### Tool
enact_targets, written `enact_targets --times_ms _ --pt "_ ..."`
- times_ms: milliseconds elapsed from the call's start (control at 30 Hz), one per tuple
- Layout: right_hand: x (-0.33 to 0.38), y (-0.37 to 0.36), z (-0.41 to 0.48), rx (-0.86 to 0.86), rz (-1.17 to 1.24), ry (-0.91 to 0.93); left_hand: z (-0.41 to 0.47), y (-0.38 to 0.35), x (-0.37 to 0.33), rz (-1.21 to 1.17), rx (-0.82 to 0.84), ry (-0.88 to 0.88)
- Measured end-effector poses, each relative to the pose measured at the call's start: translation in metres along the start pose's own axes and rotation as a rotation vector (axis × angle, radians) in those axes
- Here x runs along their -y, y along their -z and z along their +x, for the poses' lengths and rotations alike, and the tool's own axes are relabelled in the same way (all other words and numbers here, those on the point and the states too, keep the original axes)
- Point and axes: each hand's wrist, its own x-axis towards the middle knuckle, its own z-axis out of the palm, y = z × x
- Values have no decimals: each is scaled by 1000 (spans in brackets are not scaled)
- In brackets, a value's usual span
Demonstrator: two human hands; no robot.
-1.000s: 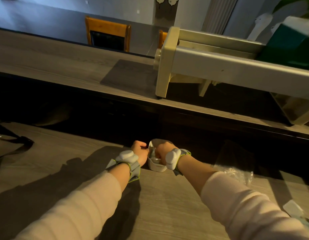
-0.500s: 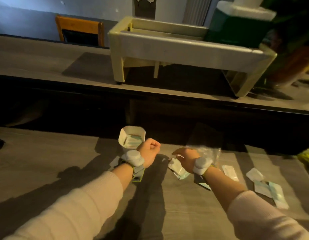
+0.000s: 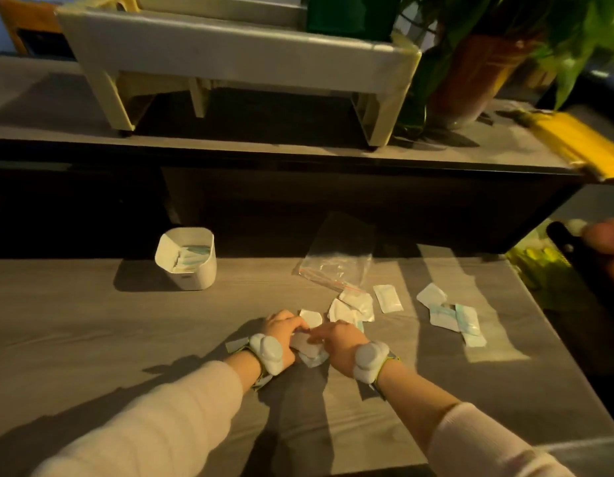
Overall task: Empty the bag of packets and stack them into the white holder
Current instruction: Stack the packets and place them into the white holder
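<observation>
Low in the middle of the frame, both hands meet over a small pile of packets on the grey table. The left hand has its fingers curled over the pile's left edge, gripping it. The right hand lays its fingers on top, fairly straight and pressed together, pointing left (whether its thumb pinches from below cannot be told). Each wrist wears a pale padded band.

The white holder stands upright at the table's far edge, left of centre and well apart from the hands, with a few packets already lying inside it. The clear bag lies flat right of centre, red zip line towards the hands. More loose packets are scattered just below the bag and out to the right, some white, some with pale green print.

Across the top of the frame, a raised shelf carries a cream stand, and a plant pot sits at upper right.
</observation>
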Motion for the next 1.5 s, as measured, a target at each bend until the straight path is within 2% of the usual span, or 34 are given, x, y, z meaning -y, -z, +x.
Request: enact_targets --times_ms 133,333,467,600,700,833,1067,1133,1200,1300,1367,1500 --pt "-8 -3 -11 -79 174 -17 -8 -18 -2 -16 -112 -11" --pt "-14 -6 -6 -330 287 -108 -22 -20 4 -187 -222 25" --pt "-6 -7 4 -343 280 -107 -31 -9 10 -413 -376 167" --pt "6 -11 17 -225 209 -132 -35 -6 19 -712 -474 291" --pt "15 -15 22 -146 106 -223 -38 -5 22 -955 -490 376" --pt "13 -13 23 -166 150 -267 -40 -5 15 -1200 -492 484" --pt "4 -1 12 -338 407 -275 -43 -2 1 -1401 -421 592" --pt "4 0 10 -410 395 -245 -42 -3 -2 -1419 -414 617" --pt "7 -1 8 -365 266 -186 -41 -3 -5 -1418 -424 624" --pt "11 -10 5 -132 74 -256 -39 -2 -10 -1444 -394 623" --pt "11 -14 4 -78 62 -323 -39 0 -12 -1466 -376 625" --pt "7 -13 2 -22 100 -321 -39 -2 -12 -1483 -351 633"
